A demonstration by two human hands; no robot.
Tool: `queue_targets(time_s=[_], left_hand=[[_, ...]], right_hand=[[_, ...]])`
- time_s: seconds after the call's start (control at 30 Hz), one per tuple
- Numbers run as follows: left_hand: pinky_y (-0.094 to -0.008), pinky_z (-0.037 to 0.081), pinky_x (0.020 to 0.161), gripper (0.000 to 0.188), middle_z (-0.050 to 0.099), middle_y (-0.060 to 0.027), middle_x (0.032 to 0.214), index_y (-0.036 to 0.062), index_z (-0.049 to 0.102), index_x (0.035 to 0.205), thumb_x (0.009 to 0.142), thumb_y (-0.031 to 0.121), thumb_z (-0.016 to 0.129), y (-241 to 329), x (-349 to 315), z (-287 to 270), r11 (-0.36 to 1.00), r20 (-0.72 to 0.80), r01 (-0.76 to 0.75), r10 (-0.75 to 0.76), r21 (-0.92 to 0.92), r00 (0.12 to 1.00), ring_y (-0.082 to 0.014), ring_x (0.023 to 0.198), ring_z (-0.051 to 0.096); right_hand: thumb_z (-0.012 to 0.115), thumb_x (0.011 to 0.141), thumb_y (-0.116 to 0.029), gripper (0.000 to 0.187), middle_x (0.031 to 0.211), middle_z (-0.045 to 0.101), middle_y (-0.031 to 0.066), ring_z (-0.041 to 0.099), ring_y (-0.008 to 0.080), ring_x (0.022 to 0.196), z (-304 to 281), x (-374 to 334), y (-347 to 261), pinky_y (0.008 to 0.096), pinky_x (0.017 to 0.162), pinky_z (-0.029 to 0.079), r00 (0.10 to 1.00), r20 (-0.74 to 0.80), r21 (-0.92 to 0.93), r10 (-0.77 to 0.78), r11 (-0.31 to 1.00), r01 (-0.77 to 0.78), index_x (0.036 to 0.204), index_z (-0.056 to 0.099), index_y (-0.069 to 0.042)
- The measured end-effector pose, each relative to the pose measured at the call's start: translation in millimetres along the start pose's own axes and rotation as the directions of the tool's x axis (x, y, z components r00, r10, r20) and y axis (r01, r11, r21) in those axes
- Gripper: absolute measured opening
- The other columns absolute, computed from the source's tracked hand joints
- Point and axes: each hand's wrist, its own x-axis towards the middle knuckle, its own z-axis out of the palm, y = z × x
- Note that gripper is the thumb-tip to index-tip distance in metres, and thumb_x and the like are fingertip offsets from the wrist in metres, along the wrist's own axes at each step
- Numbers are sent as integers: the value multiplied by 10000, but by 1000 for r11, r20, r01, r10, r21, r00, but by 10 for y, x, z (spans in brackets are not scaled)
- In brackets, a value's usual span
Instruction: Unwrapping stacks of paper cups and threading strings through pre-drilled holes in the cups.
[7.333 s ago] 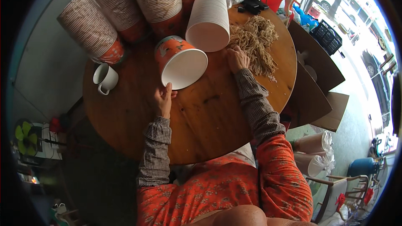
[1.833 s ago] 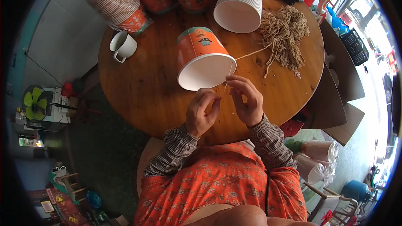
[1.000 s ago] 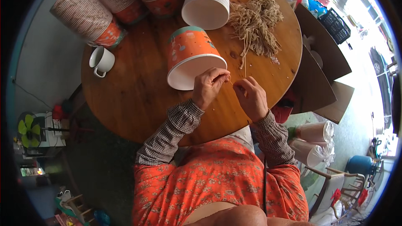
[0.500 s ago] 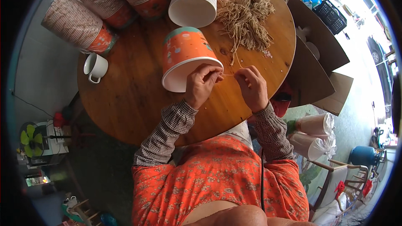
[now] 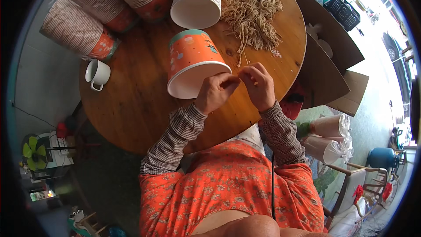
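Observation:
Over the near part of the round wooden table (image 5: 131,101), my left hand (image 5: 214,91) and right hand (image 5: 259,87) meet almost fingertip to fingertip. Both are closed in a pinch on a thin string, mostly hidden now by the fingers. A strand (image 5: 246,57) runs from near my right fingers toward a loose heap of tan strings (image 5: 254,17). Just behind my left hand, a large orange paper bucket (image 5: 193,52) with a teal band lies with its white-rimmed mouth toward me.
A stack of white paper buckets (image 5: 196,11) lies behind the orange one. Several plastic-wrapped bucket stacks (image 5: 72,26) fill the far left, near a white enamel mug (image 5: 98,73). An open cardboard box (image 5: 322,74) stands beyond the table's right edge, with wrapped buckets (image 5: 326,125) below.
My hands have come closer together, so the taut bit of string between them no longer shows. The whole view has shifted slightly; the orange bucket stays in place.

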Motion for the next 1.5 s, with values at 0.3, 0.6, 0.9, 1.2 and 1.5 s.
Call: queue_targets(time_s=[0.3, 0.6, 0.9, 1.2, 1.5], left_hand=[[-215, 525, 706, 146, 678, -11, 894, 1, 671, 1030, 934, 102, 627, 12, 122, -242, 754, -9, 219, -286, -620, 958, -75, 784, 629], [-257, 533, 712, 122, 695, -93, 890, -27, 679, 972, 905, 70, 647, -146, 59, -483, 997, -420, 14, -42, -69, 907, -130, 807, 660], [-280, 539, 707, 112, 694, -102, 915, 6, 682, 970, 875, 65, 678, -238, -13, -497, 996, -446, -11, 50, 90, 894, -183, 816, 677], [-316, 545, 644, 115, 649, -110, 897, 28, 639, 960, 853, 45, 677, -298, -64, -583, 962, -409, -80, 186, 261, 894, -228, 750, 668], [-300, 537, 573, 169, 632, -114, 875, 25, 605, 984, 842, 52, 692, -322, -80, -571, 952, -359, -100, 205, 289, 910, -217, 686, 663]], right_hand=[[581, 922, -39, 177, 1052, 651, 92, 642, 130, 946, 269, -91, 96, 264, 722, 529, 920, 152, 320, 361, 863, -391, 1081, 636, 16], [536, 907, 60, 283, 1145, 611, 77, 589, 144, 1079, 755, 362, 185, 302, 945, 494, 949, 307, 669, 66, 695, -264, 1188, 552, 31], [686, 873, -94, 158, 920, 675, 79, 642, 92, 796, 916, 305, 102, 258, 633, 534, 998, 24, 381, 58, 922, -63, 966, 653, 29], [605, 922, -95, 122, 825, 657, 60, 640, 99, 687, 908, 304, 50, 222, 564, 522, 955, 62, 448, 290, 847, -287, 944, 591, 25], [625, 888, -14, 208, 838, 642, 39, 641, 93, 722, 949, 341, -101, 205, 637, 519, 968, -116, 433, 221, 888, -151, 1093, 594, -25]])
